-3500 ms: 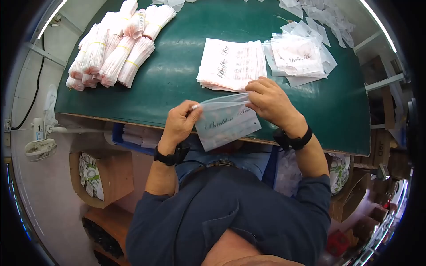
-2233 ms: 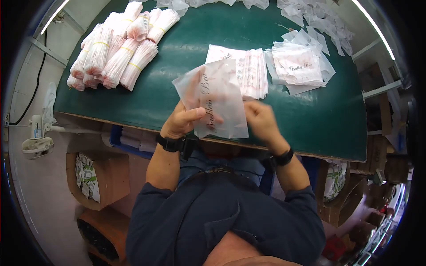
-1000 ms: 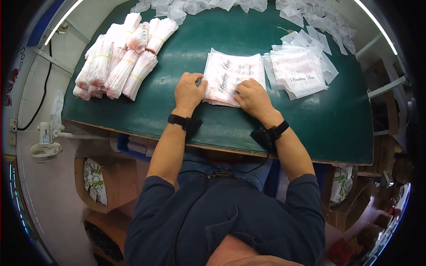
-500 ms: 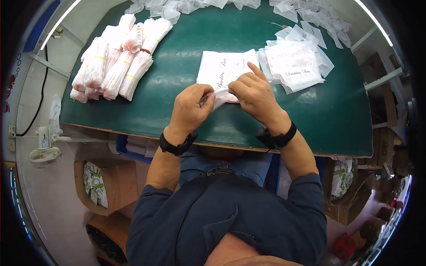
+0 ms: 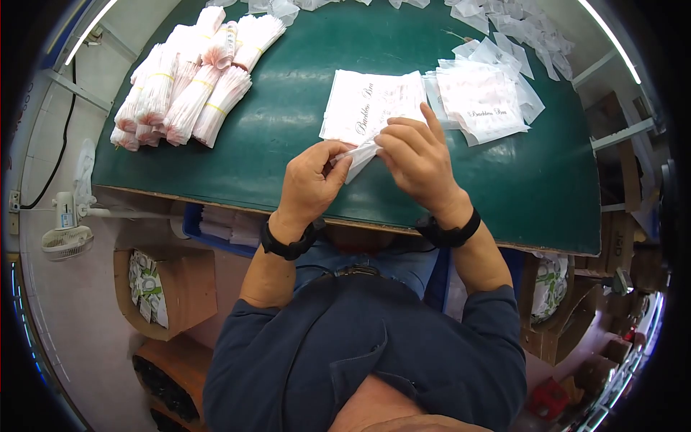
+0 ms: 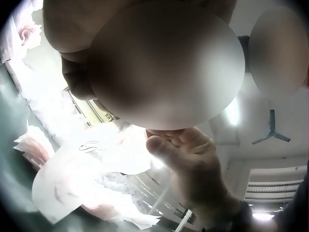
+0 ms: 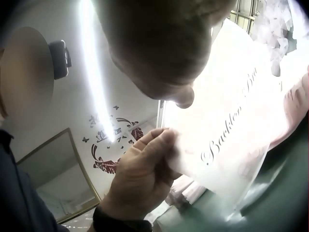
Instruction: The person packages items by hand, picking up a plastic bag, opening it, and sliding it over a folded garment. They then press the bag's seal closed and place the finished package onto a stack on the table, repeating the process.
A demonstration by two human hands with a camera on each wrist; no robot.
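Over the near part of the green table (image 5: pixel 288 137), my left hand (image 5: pixel 330 162) and right hand (image 5: pixel 390 146) both pinch the near edge of one frosted plastic bag (image 5: pixel 360 155) with script lettering. The bag lifts off the stack of like bags (image 5: pixel 374 101) just beyond my hands. In the right wrist view the left hand (image 7: pixel 145 169) grips the bag's corner (image 7: pixel 231 130). The left wrist view shows the right hand (image 6: pixel 188 159) on the bag (image 6: pixel 96 159), behind a blurred palm.
Banded bundles of white and pink items (image 5: pixel 183 79) lie at the table's far left. A second loose pile of bags (image 5: pixel 486 93) sits to the right of the stack, with scattered bags (image 5: pixel 525 29) behind it. Cardboard boxes (image 5: pixel 162 288) stand below the table's near edge.
A bag held up earlier was laid on the stack and pressed flat. Both hands then pinched the near edge of a bag and drew it slightly toward my body.
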